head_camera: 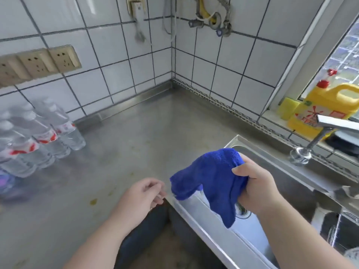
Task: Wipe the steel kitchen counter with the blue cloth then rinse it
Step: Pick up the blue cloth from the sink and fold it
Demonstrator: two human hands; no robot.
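Across the steel desk (136,136) a broad bare stretch runs from the tiled corner to the near edge, with yellowish spots toward the front, and the sink (287,183) drops away along its right border. Over that sink rim the right hand (256,183) has its grip clenched around the bunched blue cloth (209,179), which hangs partly above the basin, while the left hand (143,195) hovers just beside it above the desk's near edge, grip released, fingers loosely curled. Water bottles (38,136) crowd the far left, the tap (310,144) leans over the sink's far side, and a yellow detergent jug (320,109) with a sponge (287,109) sits on the window ledge.
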